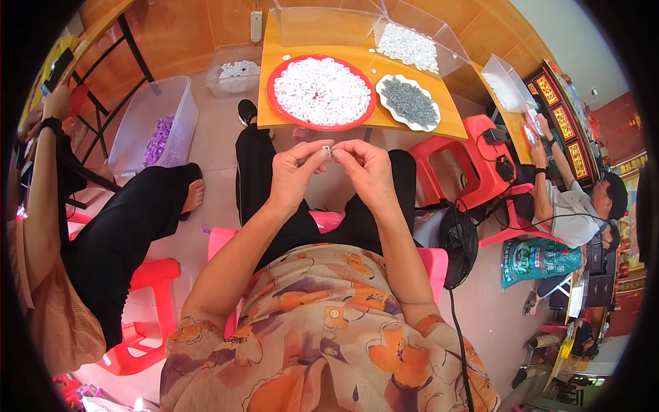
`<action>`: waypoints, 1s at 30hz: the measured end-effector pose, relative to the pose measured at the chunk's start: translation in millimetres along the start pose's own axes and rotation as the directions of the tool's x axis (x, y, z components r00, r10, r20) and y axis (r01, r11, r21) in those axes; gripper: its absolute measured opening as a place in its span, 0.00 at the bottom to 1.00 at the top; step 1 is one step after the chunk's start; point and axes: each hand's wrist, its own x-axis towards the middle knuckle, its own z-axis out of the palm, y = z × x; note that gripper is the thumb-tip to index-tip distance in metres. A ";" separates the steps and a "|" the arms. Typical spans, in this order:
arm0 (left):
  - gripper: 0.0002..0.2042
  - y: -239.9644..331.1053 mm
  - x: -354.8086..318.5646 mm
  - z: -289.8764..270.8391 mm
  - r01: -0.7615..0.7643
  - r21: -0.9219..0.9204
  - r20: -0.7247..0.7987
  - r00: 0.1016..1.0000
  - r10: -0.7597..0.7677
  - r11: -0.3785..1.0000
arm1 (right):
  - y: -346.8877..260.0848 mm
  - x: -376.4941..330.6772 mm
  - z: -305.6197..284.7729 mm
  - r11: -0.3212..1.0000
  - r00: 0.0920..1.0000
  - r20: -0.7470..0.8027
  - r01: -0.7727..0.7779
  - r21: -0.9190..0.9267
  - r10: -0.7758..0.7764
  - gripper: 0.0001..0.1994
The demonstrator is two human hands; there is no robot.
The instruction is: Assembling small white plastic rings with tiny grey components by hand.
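Observation:
My left hand (294,172) and my right hand (369,172) meet above my lap, just in front of the table's near edge. Thumbs and forefingers of both are pinched on a small white plastic piece (330,152), mostly covered by the fingertips. Beyond them on the wooden table (305,41) is a round red tray (355,123) heaped with white, ring-like pieces (319,89). To its right sits a white scalloped plate (426,128) full of small dark grey pieces (410,101).
Clear bins with white pieces (407,47) stand at the table's back right and on the floor. Purple pieces (159,141) lie in a bin at left. Red stools (456,158) flank me; a black bag (458,247) hangs at right. People sit on both sides.

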 end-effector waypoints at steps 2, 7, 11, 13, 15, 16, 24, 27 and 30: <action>0.11 -0.4 0.3 -0.9 -0.005 0.019 0.002 1.000 0.005 1.000 | -2.2 -0.3 2.0 0.999 0.999 -0.032 0.032 -0.020 -0.032 0.07; 0.12 -1.8 -0.2 -4.1 -0.035 0.046 0.042 0.999 0.033 0.998 | -6.0 -2.5 4.0 0.995 0.998 -0.046 0.043 -0.092 -0.048 0.08; 0.12 0.0 -1.7 -1.4 -0.075 0.040 0.038 0.997 0.073 0.996 | 1.7 -0.2 8.2 0.993 0.994 -0.077 0.068 -0.098 -0.075 0.08; 0.12 -3.9 -2.1 0.3 -0.081 0.023 0.011 0.997 0.081 0.996 | 4.6 -0.5 9.9 0.991 0.993 -0.091 0.067 -0.113 -0.077 0.07; 0.12 -6.0 -2.5 -1.1 -0.090 0.037 0.009 0.996 0.089 0.995 | 7.3 0.2 11.9 0.990 0.991 -0.106 0.072 -0.125 -0.085 0.07; 0.12 -7.6 -2.9 -0.9 -0.087 0.042 0.006 0.996 0.087 0.995 | 9.2 0.3 11.3 0.990 0.992 -0.101 0.065 -0.127 -0.078 0.07; 0.12 -7.4 0.2 -2.5 0.017 -0.017 -0.017 1.000 -0.017 1.000 | 18.4 4.1 13.0 1.000 0.998 -0.067 0.021 0.013 -0.020 0.08; 0.13 -1.4 -1.0 -5.1 0.044 -0.069 -0.035 0.998 -0.046 0.997 | 2.2 3.0 14.4 0.999 0.999 -0.040 0.005 0.039 -0.003 0.09; 0.13 3.7 1.6 -11.5 0.074 -0.145 -0.013 0.997 -0.077 0.987 | 0.2 16.0 2.9 0.998 0.998 -0.036 0.058 -0.008 -0.058 0.10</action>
